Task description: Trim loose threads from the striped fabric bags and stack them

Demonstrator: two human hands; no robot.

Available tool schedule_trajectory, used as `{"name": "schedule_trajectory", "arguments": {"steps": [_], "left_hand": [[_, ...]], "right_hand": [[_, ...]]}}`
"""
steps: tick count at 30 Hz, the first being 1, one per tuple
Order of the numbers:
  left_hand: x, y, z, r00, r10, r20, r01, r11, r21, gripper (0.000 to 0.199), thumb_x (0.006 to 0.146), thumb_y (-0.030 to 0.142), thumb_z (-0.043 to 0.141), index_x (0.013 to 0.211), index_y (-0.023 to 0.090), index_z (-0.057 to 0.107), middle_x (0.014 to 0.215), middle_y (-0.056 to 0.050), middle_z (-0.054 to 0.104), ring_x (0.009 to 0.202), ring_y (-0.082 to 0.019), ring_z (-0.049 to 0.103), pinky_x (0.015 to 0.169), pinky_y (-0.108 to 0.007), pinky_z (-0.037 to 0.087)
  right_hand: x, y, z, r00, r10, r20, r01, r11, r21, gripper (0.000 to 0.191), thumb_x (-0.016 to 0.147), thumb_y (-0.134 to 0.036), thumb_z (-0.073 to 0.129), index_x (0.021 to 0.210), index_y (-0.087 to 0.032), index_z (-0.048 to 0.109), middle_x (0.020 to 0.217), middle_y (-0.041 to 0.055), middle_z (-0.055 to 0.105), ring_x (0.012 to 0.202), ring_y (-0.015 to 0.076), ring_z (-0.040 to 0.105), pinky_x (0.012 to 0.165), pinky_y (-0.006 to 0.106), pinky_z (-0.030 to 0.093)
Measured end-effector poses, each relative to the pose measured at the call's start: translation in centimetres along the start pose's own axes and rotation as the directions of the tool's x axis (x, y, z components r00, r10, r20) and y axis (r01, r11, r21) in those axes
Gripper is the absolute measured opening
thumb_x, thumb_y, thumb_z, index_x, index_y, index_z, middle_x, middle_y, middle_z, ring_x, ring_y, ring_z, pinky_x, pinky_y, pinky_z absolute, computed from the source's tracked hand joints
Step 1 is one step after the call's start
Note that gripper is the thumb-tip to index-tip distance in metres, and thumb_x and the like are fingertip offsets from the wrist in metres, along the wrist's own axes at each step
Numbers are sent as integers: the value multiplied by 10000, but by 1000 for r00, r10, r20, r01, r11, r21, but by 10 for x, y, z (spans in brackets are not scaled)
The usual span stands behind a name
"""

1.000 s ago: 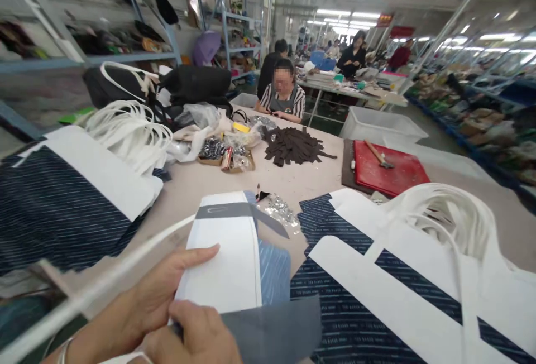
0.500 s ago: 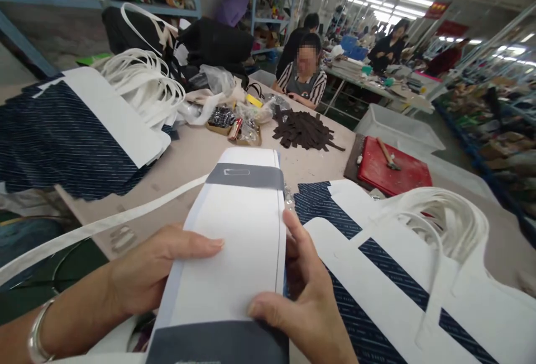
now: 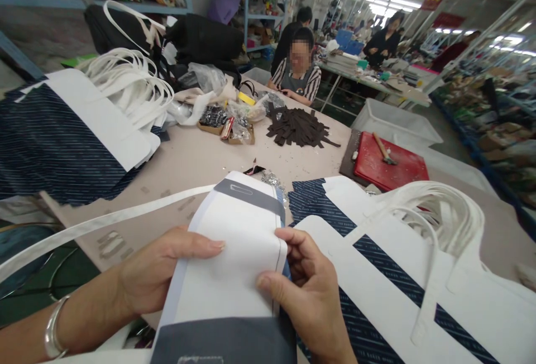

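Note:
Between my two hands is a white bag panel with dark grey bands across its far and near ends and a stitched line along its right side. My left hand grips the left edge, thumb flat on top and fingers hidden beneath. On the right edge, my right hand pinches the material between thumb and fingers, and the panel bends there. A long white strap runs from the panel's far end toward the left. To the right lies a stack of white and navy striped panels with white looped handles.
Another pile of navy panels lies at the left. Farther back are dark brown strips, small boxes of parts and a hammer on a red board. A person in a striped top sits across the table.
The panel's far end has dipped toward me, and its right edge now bends up under my right fingers. My right index finger has curled in. The view has shifted slightly.

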State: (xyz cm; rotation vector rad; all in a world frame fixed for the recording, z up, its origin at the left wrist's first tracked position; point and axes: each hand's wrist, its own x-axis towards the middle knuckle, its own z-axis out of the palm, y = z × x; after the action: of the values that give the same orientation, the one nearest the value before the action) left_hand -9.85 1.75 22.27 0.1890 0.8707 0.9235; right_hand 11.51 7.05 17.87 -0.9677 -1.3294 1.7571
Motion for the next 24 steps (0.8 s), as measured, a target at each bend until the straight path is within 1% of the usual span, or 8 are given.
{"name": "schedule_trajectory", "arguments": {"steps": [4, 7, 10, 12, 14, 16, 19, 24], "left_hand": [[0, -4, 6, 999, 4, -41, -3, 1000, 19, 270, 908, 143, 577, 990, -1, 790, 773, -170, 797, 638, -234, 749, 713, -312, 605], [3, -12, 5, 1000, 9, -3, -9, 1000, 4, 240, 846, 215, 707, 945, 19, 802, 734, -154, 793, 679, -257, 759, 696, -304, 599], [5, -18, 4, 999, 15, 35, -14, 1000, -21, 220, 775, 266, 795, 843, 58, 815, 713, -142, 791, 688, -257, 753, 644, -282, 579], [5, -21, 6, 1000, 1, 30, 0, 999, -35, 198, 809, 255, 764, 837, 66, 815, 733, -140, 796, 695, -244, 752, 637, -269, 568], [4, -23, 8, 999, -17, 29, 18, 999, -38, 227, 834, 253, 736, 907, 52, 812, 754, -138, 801, 728, -251, 759, 687, -286, 578], [4, -26, 10, 999, -17, 47, 18, 999, -31, 324, 818, 285, 753, 1008, 26, 794, 754, -140, 801, 754, -270, 766, 720, -299, 586], [6, -33, 12, 998, -7, 64, 8, 1000, -25, 442, 782, 325, 789, 1095, 14, 768, 738, -133, 800, 759, -275, 773, 711, -288, 596], [11, -38, 20, 1000, -6, 21, 7, 1000, -13, 362, 742, 344, 821, 945, 45, 803, 750, -126, 803, 699, -249, 768, 738, -296, 617]], "right_hand": [[-2, 2, -4, 1000, 2, -10, -1, 1000, 18, 521, 660, -246, 879, 1124, -259, 640, 946, -21, 767, 797, 127, 693, 708, 198, 517], [-4, 5, -7, 1000, -3, -27, 4, 1000, 20, 471, 669, -272, 880, 1086, -253, 661, 911, -14, 757, 767, 131, 674, 688, 209, 507], [-5, 8, -11, 989, -127, -69, 127, 992, -10, 322, 712, -293, 857, 990, -259, 698, 807, -34, 693, 697, 117, 603, 639, 215, 476], [-5, 8, -14, 975, -203, -89, 200, 979, -42, 236, 723, -282, 848, 922, -259, 724, 739, -45, 634, 642, 104, 546, 593, 212, 442], [-6, 8, -16, 971, -221, -90, 216, 974, -61, 182, 720, -264, 847, 868, -253, 741, 688, -48, 615, 596, 98, 518, 550, 211, 410], [-8, 6, -17, 971, -220, -95, 215, 975, -59, 151, 705, -248, 854, 813, -245, 749, 657, -44, 633, 568, 97, 518, 529, 212, 400], [-11, 5, -20, 966, -231, -120, 227, 973, -45, 141, 682, -224, 866, 764, -244, 753, 642, -45, 665, 551, 93, 533, 521, 204, 404], [-16, 6, -25, 960, -244, -138, 243, 970, -26, 135, 671, -207, 866, 732, -238, 749, 634, -46, 672, 559, 91, 546, 530, 193, 415]]}}
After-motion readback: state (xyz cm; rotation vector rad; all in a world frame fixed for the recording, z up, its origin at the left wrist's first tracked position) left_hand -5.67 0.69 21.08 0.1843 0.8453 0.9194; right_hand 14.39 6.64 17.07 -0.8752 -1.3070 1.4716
